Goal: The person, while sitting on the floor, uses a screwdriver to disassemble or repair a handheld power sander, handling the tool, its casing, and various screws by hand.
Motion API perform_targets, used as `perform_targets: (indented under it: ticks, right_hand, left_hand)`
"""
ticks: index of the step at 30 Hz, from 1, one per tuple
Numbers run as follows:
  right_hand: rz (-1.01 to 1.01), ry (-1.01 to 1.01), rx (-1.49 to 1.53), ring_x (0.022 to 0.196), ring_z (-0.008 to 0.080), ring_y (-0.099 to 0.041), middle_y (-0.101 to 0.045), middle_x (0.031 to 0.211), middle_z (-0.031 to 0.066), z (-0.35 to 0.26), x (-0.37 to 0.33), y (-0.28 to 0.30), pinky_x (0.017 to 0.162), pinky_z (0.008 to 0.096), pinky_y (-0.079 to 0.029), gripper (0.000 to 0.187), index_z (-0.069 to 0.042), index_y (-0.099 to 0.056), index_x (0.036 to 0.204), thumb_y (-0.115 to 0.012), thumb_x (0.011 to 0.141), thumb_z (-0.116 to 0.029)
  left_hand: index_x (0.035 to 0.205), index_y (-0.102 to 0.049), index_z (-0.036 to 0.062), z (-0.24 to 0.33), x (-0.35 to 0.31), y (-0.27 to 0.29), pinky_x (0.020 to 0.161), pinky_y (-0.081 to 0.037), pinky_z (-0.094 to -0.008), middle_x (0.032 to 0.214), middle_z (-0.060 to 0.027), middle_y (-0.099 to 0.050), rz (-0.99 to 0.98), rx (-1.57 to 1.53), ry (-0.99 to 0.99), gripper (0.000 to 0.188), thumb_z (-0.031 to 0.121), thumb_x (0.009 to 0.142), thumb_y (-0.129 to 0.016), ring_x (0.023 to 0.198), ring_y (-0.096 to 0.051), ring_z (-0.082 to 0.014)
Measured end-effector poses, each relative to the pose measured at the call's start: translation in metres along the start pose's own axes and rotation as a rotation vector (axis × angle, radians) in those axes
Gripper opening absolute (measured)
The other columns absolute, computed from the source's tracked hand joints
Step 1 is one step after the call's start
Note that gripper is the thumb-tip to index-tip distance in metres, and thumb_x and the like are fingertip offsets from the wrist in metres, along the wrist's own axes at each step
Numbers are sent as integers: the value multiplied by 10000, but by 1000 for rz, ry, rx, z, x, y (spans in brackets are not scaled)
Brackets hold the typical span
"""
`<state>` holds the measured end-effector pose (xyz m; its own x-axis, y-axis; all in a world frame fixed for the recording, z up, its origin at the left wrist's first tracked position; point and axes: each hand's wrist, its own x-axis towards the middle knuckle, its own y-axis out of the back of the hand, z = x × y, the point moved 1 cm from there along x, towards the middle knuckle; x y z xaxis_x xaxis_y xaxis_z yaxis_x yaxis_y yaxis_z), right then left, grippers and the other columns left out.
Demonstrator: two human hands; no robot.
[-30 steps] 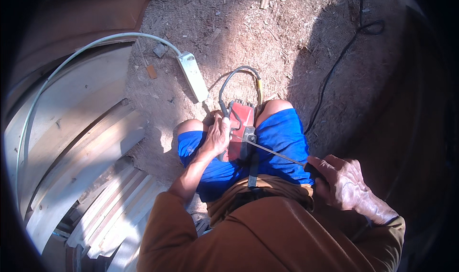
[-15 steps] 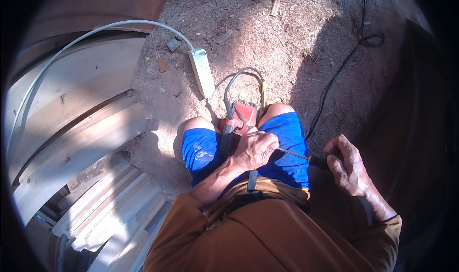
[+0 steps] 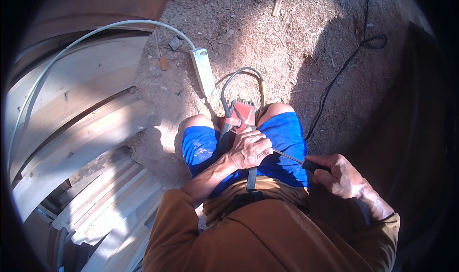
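My right hand (image 3: 345, 177) is closed round the dark handle of a screwdriver (image 3: 288, 156), whose thin metal shaft points left. The shaft runs in under my left hand (image 3: 249, 149), so its tip is hidden. My left hand is curled over the body of a red and dark power tool (image 3: 244, 113), which sits between my knees. Part of the tool is covered by my fingers, and its exact kind does not show. A dark cord with a yellow mark loops up from it.
A white power strip (image 3: 203, 73) on a pale cable lies ahead on the shavings-covered ground (image 3: 267, 47). Long boards (image 3: 81, 76) and stacked wood strips (image 3: 103, 202) fill the left side. A black cord (image 3: 334, 78) trails on the right, beside a dark surface (image 3: 406, 143).
My right hand has moved left and down and closed round the screwdriver's handle; its fingers were looser before. My left hand has shifted slightly left and stays over the power tool.
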<state>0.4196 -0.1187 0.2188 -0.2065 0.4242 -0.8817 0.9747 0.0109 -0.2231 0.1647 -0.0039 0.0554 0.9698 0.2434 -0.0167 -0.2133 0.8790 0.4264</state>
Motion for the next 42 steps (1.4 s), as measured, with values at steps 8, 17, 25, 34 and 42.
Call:
perform_targets:
  ticks: [8, 17, 25, 34, 42]
  right_hand:
    - [-69, -135, 477, 801, 208, -701, -730, 1021, 189, 24, -3, 17, 686, 329, -560, 420, 45, -582, 1371, -545, 964, -51]
    - [-125, -278, 231, 831, 147, -663, -740, 1035, 136, -13, -6, 8, 732, 289, -535, 499, 49, -559, 1417, -588, 930, -56]
    - [-41, -261, 212, 1010, 155, -677, -742, 1123, 156, -19, -8, -10, 922, 317, -535, 556, 54, -531, 1440, -618, 902, -55]
    - [-30, -238, 64, 1065, 200, -705, -743, 1158, 204, -20, 2, 0, 925, 337, -543, 549, 51, -535, 1433, -613, 904, -75]
    - [-26, -66, -326, 861, 358, -717, -718, 946, 203, -32, 13, 12, 758, 415, -561, 591, 7, -569, 1411, -644, 829, -66]
  left_hand:
    - [826, -546, 108, -4, 9, -4, 603, -445, -407, 701, -45, -573, -64, -58, 3, 229, 254, 970, -648, 643, -615, -283]
    - [891, -576, 100, 15, 14, 5, 715, -420, -402, 768, -61, -539, -94, -57, 16, 218, 305, 936, -635, 723, -572, -275]
    - [758, -514, 103, 18, 23, -4, 518, -413, -375, 659, -39, -493, -58, -235, -99, 390, 413, 942, -664, 573, -584, -235]
    - [773, -549, 120, 10, 25, -5, 530, -478, -370, 662, -36, -538, -100, -279, -43, 340, 381, 940, -689, 603, -635, -230]
    - [791, -574, 85, 6, 33, -1, 525, -486, -369, 691, -43, -562, -62, -313, 14, 295, 288, 836, -783, 610, -638, -231]
